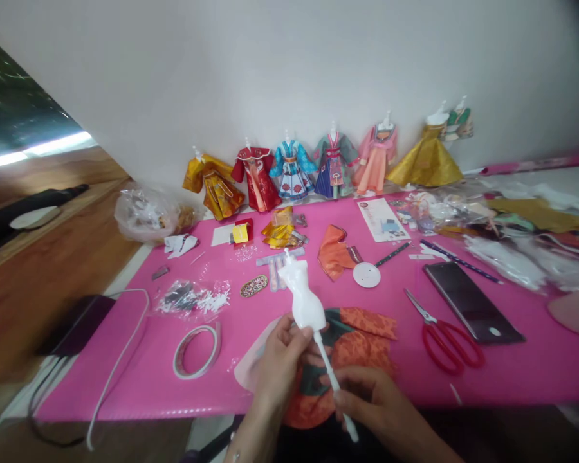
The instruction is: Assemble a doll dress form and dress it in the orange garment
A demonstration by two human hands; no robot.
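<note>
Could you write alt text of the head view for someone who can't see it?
A small white mannequin is held with the left hand below its torso and the right hand on its rod over orange-green fabric on a pink table. Dressed miniature mannequins line the wall.

Dark phone (473, 302) beside scissors (431, 320); black box (80, 325) far left.
</note>
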